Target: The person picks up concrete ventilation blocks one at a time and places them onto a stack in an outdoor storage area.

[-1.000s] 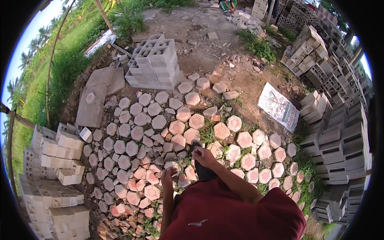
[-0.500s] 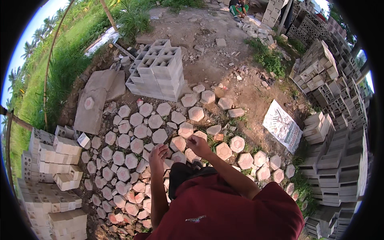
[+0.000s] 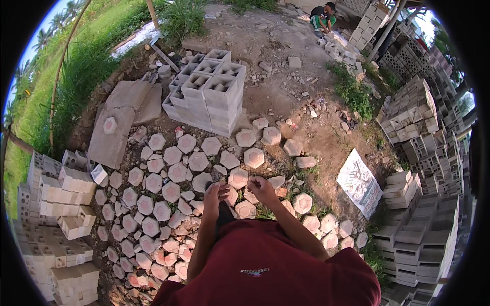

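My left hand [image 3: 216, 194] is held over the hexagonal pavers, its fingers loosely bent and apart, with nothing visible in it. To its right, my right hand [image 3: 261, 188] has its fingers curled together. Whether something small is between them cannot be made out. Both hands are in the air, apart from each other and touching no block. Below and between them lies a hexagonal paver [image 3: 238, 178] with a pinkish top. A stack of grey hollow concrete blocks [image 3: 209, 94] stands on the dirt ahead.
Loose hexagonal pavers [image 3: 170, 192] cover uneven ground around my feet. Concrete blocks are piled at the left [image 3: 71, 191] and right [image 3: 413, 219]. A printed white sack [image 3: 360, 183] lies on the right. Concrete slabs [image 3: 109, 135] lie at left; a person [image 3: 322, 19] crouches far off.
My view has shifted, and the block stack sits slightly farther right and lower in it. My left hand has moved right, closer to my right hand. My right hand stays curled.
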`<state>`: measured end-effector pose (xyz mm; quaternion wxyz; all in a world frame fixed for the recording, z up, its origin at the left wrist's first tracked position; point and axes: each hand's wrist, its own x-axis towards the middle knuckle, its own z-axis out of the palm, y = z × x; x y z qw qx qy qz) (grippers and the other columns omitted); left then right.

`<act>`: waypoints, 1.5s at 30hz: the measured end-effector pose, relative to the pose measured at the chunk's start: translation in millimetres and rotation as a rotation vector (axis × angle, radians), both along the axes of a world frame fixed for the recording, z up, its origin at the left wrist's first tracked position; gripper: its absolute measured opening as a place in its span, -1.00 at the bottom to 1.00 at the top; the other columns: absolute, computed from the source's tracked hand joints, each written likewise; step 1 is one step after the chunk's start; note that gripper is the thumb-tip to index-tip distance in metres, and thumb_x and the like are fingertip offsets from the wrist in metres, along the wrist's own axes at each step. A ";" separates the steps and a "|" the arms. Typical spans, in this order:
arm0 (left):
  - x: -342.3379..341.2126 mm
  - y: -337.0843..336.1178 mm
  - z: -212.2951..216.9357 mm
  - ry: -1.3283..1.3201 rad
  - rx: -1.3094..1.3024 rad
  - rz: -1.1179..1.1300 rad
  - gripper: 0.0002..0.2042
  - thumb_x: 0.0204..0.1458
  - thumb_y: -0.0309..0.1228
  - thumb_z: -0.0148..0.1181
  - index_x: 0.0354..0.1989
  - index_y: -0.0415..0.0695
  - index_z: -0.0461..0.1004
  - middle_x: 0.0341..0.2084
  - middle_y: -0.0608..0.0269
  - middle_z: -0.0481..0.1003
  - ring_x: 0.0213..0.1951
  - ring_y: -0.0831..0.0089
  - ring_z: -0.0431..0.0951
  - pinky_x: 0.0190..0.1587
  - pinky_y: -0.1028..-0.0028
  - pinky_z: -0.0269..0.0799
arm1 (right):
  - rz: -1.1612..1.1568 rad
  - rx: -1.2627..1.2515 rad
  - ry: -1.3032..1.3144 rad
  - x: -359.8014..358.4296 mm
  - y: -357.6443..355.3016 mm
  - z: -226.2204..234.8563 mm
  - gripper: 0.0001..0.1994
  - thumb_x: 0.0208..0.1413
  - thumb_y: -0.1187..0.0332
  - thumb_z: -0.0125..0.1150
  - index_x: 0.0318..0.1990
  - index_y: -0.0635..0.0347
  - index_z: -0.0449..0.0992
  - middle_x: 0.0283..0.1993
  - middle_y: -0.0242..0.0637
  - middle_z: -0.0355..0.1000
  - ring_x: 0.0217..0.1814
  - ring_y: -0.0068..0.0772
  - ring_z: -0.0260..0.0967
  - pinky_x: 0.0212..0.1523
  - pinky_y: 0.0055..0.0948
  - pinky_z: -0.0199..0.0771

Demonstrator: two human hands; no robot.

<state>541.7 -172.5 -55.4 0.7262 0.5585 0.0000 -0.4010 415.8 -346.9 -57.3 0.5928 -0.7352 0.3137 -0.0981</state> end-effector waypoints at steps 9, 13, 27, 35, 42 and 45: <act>235.8 -59.3 -2.2 -0.130 0.060 0.003 -0.70 0.18 -0.25 -0.08 -0.11 -0.21 0.43 -0.28 0.18 0.55 -0.24 0.43 0.55 -0.20 0.45 0.44 | -0.059 -0.155 -0.146 197.7 -64.4 -14.5 -0.82 0.11 0.36 0.14 -0.30 0.35 0.45 -0.46 -0.31 0.47 -0.42 -0.57 0.43 -0.37 -0.52 0.42; 325.5 -82.2 -2.3 -0.182 0.038 -0.044 -0.70 0.17 -0.23 -0.08 -0.13 -0.21 0.44 -0.26 0.17 0.55 -0.23 0.42 0.55 -0.18 0.45 0.43 | -0.179 -0.078 -0.230 260.8 -88.3 -5.8 -0.82 0.11 0.33 0.14 -0.34 0.30 0.46 -0.51 -0.33 0.47 -0.48 -0.60 0.42 -0.44 -0.54 0.39; 426.2 -200.1 -47.2 0.023 0.101 -0.102 -0.68 0.19 -0.22 -0.09 -0.08 -0.22 0.40 -0.22 0.15 0.53 -0.19 0.39 0.54 -0.17 0.40 0.43 | -0.276 -0.044 -0.127 391.0 -240.2 -45.7 -0.82 0.08 0.36 0.14 -0.28 0.34 0.47 -0.48 -0.29 0.46 -0.41 -0.55 0.44 -0.38 -0.49 0.42; 534.6 -285.8 -54.1 0.001 0.173 -0.127 -0.66 0.18 -0.19 -0.06 -0.08 -0.21 0.44 -0.23 0.19 0.55 -0.21 0.46 0.53 -0.19 0.44 0.41 | -0.243 -0.305 0.064 498.2 -372.4 -33.9 -0.75 0.02 0.26 0.18 -0.25 0.27 0.49 -0.36 -0.15 0.50 -0.29 -0.28 0.48 -0.25 -0.35 0.45; 619.3 -361.3 -53.5 -0.106 0.175 -0.105 -0.68 0.18 -0.21 -0.09 -0.11 -0.18 0.45 -0.23 0.18 0.55 -0.19 0.42 0.56 -0.18 0.44 0.44 | -0.132 -0.413 0.335 554.9 -417.0 -80.4 -0.53 -0.01 0.12 0.14 -0.04 0.31 0.36 -0.09 0.12 0.42 0.02 0.07 0.37 0.03 -0.13 0.35; 642.0 -380.4 -71.5 -0.075 0.212 -0.181 -0.69 0.18 -0.21 -0.09 -0.13 -0.16 0.46 -0.22 0.20 0.55 -0.16 0.44 0.55 -0.17 0.43 0.43 | -0.190 -0.388 0.335 568.7 -420.5 -90.6 -0.49 -0.01 0.11 0.15 -0.02 0.34 0.33 -0.05 0.15 0.39 0.05 0.09 0.34 0.06 -0.13 0.33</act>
